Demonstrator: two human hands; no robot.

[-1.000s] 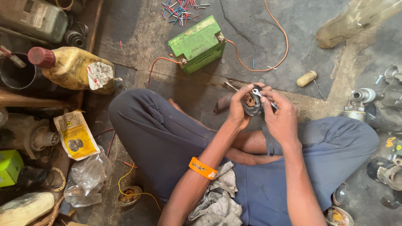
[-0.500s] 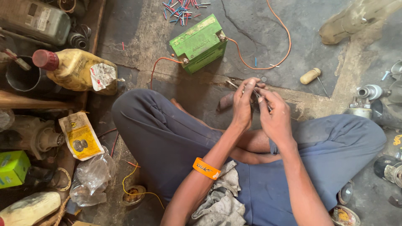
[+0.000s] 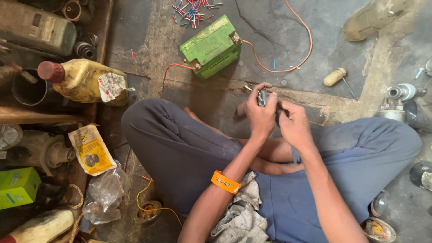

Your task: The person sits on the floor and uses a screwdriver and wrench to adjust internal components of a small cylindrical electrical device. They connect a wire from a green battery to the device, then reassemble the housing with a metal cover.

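While I watch from the head view, the left hand [image 3: 260, 116] and the right hand [image 3: 294, 125] meet just above the centre of the frame, both closed around a small dark metal part [image 3: 263, 96] whose top shows between the fingers; what kind of part it is I cannot tell. The left hand wraps it from the left, fingers curled over its upper edge, while the right hand presses against it from the right, touching the left hand. An orange wristband [image 3: 226, 182] sits on the left forearm in the lower centre. Both forearms rise from the bottom edge over crossed legs in blue trousers [image 3: 180, 153], and a grey rag [image 3: 240, 216] lies in the lap. Above the hands, in the upper centre, stands a green battery [image 3: 210, 46] on the concrete floor [image 3: 148, 54], with an orange wire [image 3: 288, 67] looping from its right terminal toward the upper right. A scatter of red and blue wire offcuts [image 3: 193, 10] lies just above the battery. At upper left a yellow oil bottle with a red cap [image 3: 83, 81] lies on its side. A yellow packet [image 3: 91, 150] lies at the left, with a green box [image 3: 18, 186] below it at the left edge. A small cream-handled tool [image 3: 335, 77] lies to the right of the hands, well apart.
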